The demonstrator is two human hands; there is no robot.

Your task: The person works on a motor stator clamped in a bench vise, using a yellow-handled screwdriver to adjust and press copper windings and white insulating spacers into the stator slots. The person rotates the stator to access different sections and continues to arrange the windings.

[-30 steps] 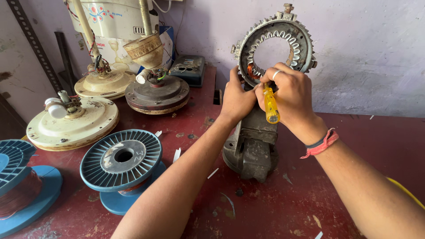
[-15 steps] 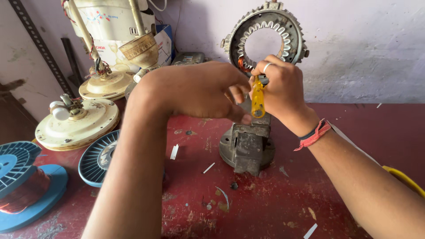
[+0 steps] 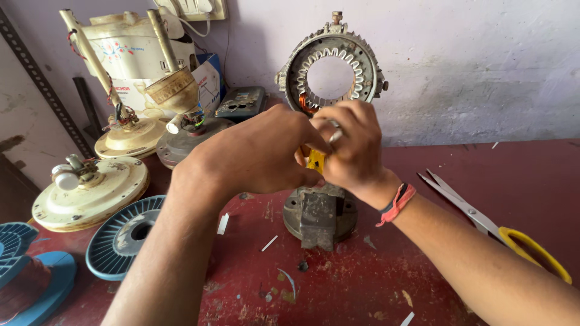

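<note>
Both hands meet in front of the lower part of a round motor stator (image 3: 332,66), a grey metal ring with copper windings that stands upright on a small bench vise (image 3: 320,214) near the back edge of the red worktop (image 3: 495,175); the left hand (image 3: 257,154) is curled, its fingers pressed together against the right hand and around a yellow-handled tool (image 3: 315,160), of which only a small yellow patch shows between the two hands; the right hand (image 3: 353,151) is likewise closed, its grip wrapped on the same tool, with a ring on one finger and a red band at the wrist; how much of the tool each hand pinches cannot be told, since the knuckles hide it.

Toward the left edge of the worktop lie a cream fan motor housing (image 3: 90,193), a dark blue ribbed spool (image 3: 124,238) and, at the near left corner, a lighter blue spool (image 3: 30,278) wound with copper wire; further fan parts (image 3: 157,102) stand at the back left corner; a pair of scissors with yellow handles (image 3: 501,226) rests toward the right edge, well apart from the hands; small white scraps lie scattered on the worktop near the vise.
</note>
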